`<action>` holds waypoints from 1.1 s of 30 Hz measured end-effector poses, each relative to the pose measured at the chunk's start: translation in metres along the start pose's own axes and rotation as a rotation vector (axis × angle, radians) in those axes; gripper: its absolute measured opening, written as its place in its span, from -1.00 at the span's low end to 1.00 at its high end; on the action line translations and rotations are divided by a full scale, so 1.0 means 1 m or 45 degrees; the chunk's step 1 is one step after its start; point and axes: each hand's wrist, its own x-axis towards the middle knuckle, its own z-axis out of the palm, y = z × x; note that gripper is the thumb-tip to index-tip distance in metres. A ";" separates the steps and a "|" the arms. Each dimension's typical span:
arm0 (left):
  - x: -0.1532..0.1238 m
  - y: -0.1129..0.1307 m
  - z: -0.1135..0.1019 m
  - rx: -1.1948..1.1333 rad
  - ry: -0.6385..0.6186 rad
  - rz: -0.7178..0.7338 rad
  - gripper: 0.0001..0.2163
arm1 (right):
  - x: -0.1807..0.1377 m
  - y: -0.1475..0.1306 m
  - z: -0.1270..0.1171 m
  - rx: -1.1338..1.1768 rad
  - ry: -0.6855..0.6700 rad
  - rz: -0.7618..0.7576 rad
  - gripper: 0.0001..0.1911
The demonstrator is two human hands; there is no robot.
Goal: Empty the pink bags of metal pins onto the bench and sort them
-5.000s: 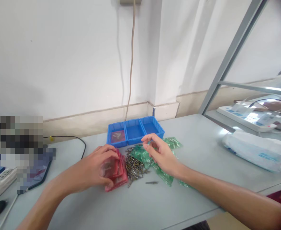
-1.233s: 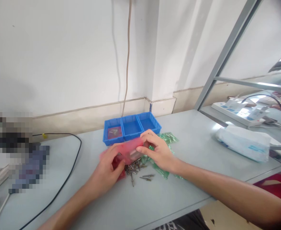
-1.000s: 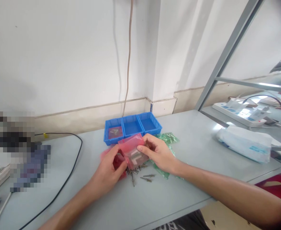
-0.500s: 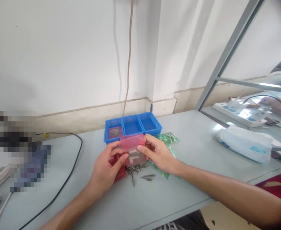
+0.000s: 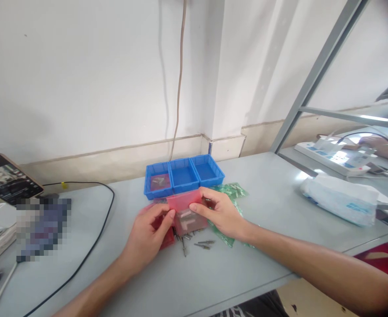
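Note:
Between my hands is a small pinkish-red plastic bag [image 5: 187,221] with pale metal pieces showing through it. My left hand [image 5: 151,231] pinches its left edge, and my right hand [image 5: 222,215] grips its upper right side, thumb in front. Loose rivet-like metal pieces [image 5: 184,248] lie on the table just below the bag. More red plastic [image 5: 168,239] lies under and beside my left hand, partly hidden by it. To the right of and behind my right hand are green plastic bags [image 5: 235,190] with small pieces inside.
Behind my hands stands a blue three-compartment tray [image 5: 183,175]; its left compartment holds a reddish bag [image 5: 160,181]. A black cable [image 5: 106,215], phone [image 5: 10,178] and power strip are at left. A white-blue package [image 5: 341,200] lies right, near the metal frame [image 5: 312,83].
The upper part of the bag has folded down, so its top edge sits lower. My left fingers have closed in on its edge. The view has shifted slightly.

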 end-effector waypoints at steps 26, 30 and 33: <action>0.001 -0.012 0.010 -0.313 0.247 -0.016 -0.49 | 0.001 0.001 0.000 -0.226 0.046 -0.431 -0.59; 0.002 -0.016 0.005 -0.060 0.144 0.135 -0.72 | 0.001 0.004 0.001 -0.212 0.053 -0.328 -0.63; 0.004 -0.015 0.003 -0.031 0.095 0.197 -0.72 | 0.001 0.003 -0.001 -0.196 0.053 -0.317 -0.72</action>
